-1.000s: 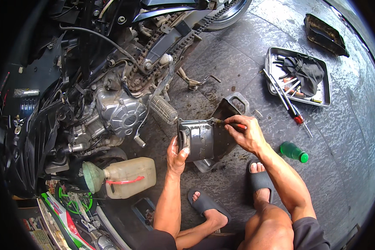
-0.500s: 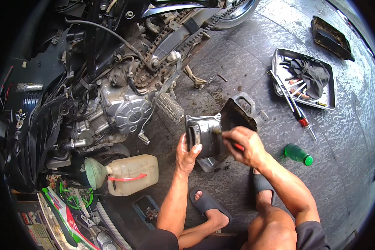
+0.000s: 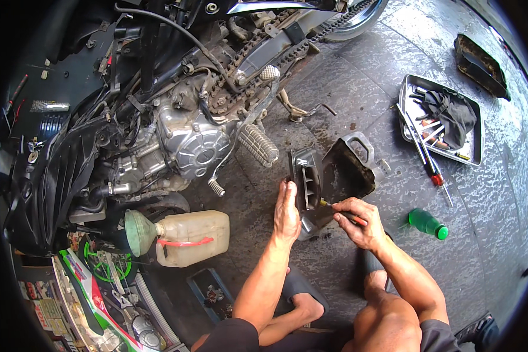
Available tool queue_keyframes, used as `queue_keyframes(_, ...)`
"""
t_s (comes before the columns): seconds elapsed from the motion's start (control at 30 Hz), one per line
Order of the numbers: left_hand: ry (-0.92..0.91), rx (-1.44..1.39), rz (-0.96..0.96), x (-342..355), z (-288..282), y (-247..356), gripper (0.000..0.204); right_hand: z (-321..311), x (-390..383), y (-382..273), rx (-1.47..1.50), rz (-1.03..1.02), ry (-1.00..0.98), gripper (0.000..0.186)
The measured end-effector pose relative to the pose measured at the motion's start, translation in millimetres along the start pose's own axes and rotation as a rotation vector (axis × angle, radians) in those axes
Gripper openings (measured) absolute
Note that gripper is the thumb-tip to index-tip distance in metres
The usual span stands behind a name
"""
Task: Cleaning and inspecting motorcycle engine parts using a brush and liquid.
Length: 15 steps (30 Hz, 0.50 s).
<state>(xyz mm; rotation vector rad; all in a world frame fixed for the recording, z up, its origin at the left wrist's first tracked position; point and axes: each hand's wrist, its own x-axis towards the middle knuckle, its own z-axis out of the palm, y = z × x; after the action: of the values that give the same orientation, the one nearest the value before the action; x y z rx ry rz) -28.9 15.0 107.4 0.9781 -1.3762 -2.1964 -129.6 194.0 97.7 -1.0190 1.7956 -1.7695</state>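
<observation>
My left hand (image 3: 288, 214) grips a grey metal part (image 3: 305, 179) at its left side, tilted to show an opening with ribs inside. My right hand (image 3: 361, 229) is closed on a slim brush (image 3: 354, 218) with a red handle, its tip at the part's lower right. Beneath them sits a dark, oil-stained drain pan (image 3: 346, 176) with a handle opening at the back, and a second metal piece under it shows near my hands.
A partly stripped motorcycle (image 3: 190, 141) fills the upper left. A jerrycan (image 3: 193, 240) with a green funnel (image 3: 136, 232) lies below it. At right are a metal tray (image 3: 474, 154) of tools and dark cloth, a black container (image 3: 481, 64) and a green bottle (image 3: 427, 224).
The metal part has turned in my left hand, now showing its ribbed opening. My right hand has moved the brush from its upper edge to lower down. The view has shifted slightly.
</observation>
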Motion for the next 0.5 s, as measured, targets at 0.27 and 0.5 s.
queue_keyframes(0.27,0.045,0.094,0.155,-7,15,-14,0.053,4,10,3,0.364,0.477,0.238,0.023)
queue_keyframes(0.5,-0.104,-0.145,0.106,-25,49,-27,0.063,32,28,3,0.535,0.458,0.439,0.025)
